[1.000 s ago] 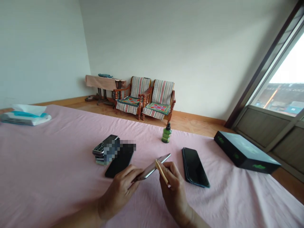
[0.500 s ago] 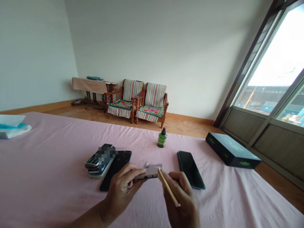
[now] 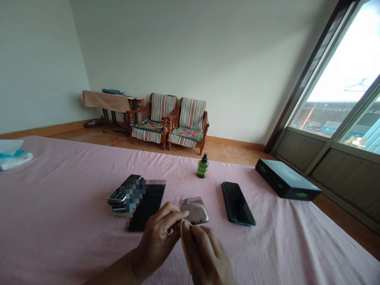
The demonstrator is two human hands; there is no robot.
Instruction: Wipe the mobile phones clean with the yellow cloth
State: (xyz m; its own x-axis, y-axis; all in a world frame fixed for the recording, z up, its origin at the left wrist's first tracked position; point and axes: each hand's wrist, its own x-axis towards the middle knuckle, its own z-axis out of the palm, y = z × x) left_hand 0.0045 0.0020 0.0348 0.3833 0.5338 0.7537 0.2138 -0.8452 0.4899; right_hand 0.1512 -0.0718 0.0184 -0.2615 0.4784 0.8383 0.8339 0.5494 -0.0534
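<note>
My left hand (image 3: 158, 237) is closed on the left end of a small silver-grey phone (image 3: 196, 209), held tilted above the pink sheet with its smooth rounded back showing. My right hand (image 3: 209, 255) pinches a thin pale-yellow strip (image 3: 184, 242), slightly bent, whose upper end is at the phone's lower edge by the left fingertips. I cannot make out what the strip is made of. Left of my hands lie a dark flat tablet-like slab (image 3: 150, 206) and a stack of phones (image 3: 121, 194) with a keypad phone on top, both partly blurred out.
A black smartphone (image 3: 238, 204) lies on the pink sheet (image 3: 74, 206) to the right, on another dark device. A green bottle (image 3: 202, 168) stands at the back. A black box (image 3: 286, 180) is at the far right, a tissue pack (image 3: 14, 158) at the far left. Two wooden chairs (image 3: 185, 122) stand beyond.
The phone has tilted so that more of its back shows. My right hand has moved left with the yellow strip, from the phone's right end towards my left fingers. The view has shifted slightly.
</note>
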